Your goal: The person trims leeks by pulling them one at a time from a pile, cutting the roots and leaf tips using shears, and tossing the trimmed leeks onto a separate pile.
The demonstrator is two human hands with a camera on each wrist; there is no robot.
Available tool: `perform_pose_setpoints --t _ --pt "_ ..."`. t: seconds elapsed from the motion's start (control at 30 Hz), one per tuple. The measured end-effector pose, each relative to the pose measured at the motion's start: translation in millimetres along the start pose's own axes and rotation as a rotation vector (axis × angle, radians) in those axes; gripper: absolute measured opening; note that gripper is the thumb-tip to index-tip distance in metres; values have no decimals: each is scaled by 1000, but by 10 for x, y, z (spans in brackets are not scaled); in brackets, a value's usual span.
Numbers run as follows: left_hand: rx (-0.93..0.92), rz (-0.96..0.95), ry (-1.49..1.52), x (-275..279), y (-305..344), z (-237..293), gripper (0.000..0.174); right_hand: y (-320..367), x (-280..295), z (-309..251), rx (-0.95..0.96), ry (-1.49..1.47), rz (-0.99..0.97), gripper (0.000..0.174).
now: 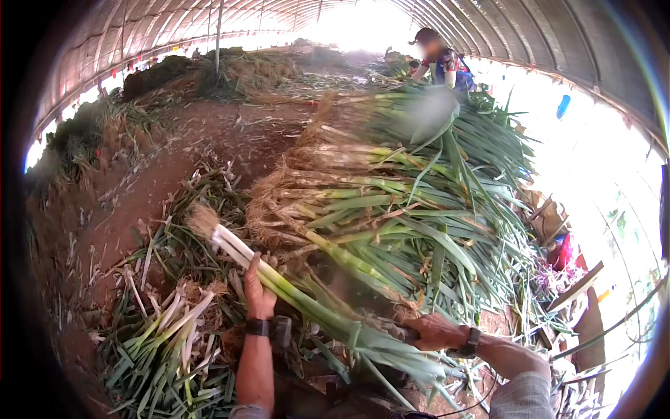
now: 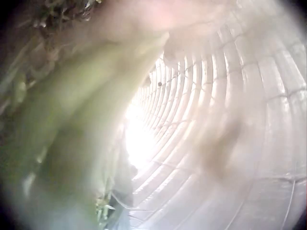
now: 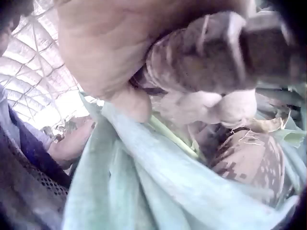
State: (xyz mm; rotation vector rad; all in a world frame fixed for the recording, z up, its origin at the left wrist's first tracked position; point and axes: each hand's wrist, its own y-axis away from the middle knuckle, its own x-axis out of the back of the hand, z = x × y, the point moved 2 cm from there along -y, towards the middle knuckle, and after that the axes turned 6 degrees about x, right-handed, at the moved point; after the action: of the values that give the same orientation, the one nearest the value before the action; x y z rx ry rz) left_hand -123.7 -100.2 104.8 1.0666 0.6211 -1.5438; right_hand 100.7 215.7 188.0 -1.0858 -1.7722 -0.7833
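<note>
In the head view my left hand (image 1: 259,293) grips a few long green onions (image 1: 283,285) around their pale stalks. Their roots point up and left, and the leaves trail down to the right. My right hand (image 1: 436,332) holds a dark cylindrical tool (image 3: 192,57), its fingers curled round the ringed, dirt-marked body; what kind of tool it is, I cannot tell. Broad green leaves (image 3: 163,163) hang just below that hand in the right wrist view. Close to the left wrist camera, the green stalks (image 2: 86,91) are blurred.
A large heap of green onions (image 1: 419,209) lies ahead, roots to the left. Lower left is a smaller pile of white-stalked onions (image 1: 174,321). Leaf scraps litter the brown soil (image 1: 188,140). Another person (image 1: 447,63) is bent over the far heap, under the arched tunnel roof (image 1: 523,35).
</note>
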Motion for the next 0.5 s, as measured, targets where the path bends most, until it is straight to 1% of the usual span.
perform_pose_setpoints --t 0.03,0.1,0.13,0.17,0.23,0.27,0.3,0.33,0.37,0.4,0.43,0.47,0.5 --pt "32 -17 -55 -96 91 93 18 25 -5 41 -7 24 -2 32" --pt "144 5 -200 190 82 -82 17 -4 17 37 6 53 -30 34" --pt "193 19 -149 149 179 -44 19 -37 57 19 11 89 -57 37" --pt "192 13 -153 202 140 -19 19 -63 82 -10 11 90 -49 37" --pt "-111 92 -165 483 38 228 20 -113 85 -139 161 78 -20 41" --pt "-186 60 -171 610 -15 505 20 -130 123 -178 125 40 39 37" --pt "-264 30 -175 672 -65 791 20 -128 157 -147 128 40 36 37" --pt "-400 45 -247 429 145 1145 21 -114 167 -48 -51 68 -21 33" --pt "-531 100 -212 363 199 1543 23 -87 152 79 -230 92 -79 29" --pt "-537 64 -379 618 144 2095 24 -50 53 332 -273 180 -114 25" --pt "-644 50 -333 532 318 2481 26 -8 48 427 -321 250 -98 24" --pt "-684 19 -431 434 544 2898 25 42 17 554 -337 212 -43 26" --pt "-758 68 -493 402 691 3368 23 101 -49 680 -356 169 4 28"
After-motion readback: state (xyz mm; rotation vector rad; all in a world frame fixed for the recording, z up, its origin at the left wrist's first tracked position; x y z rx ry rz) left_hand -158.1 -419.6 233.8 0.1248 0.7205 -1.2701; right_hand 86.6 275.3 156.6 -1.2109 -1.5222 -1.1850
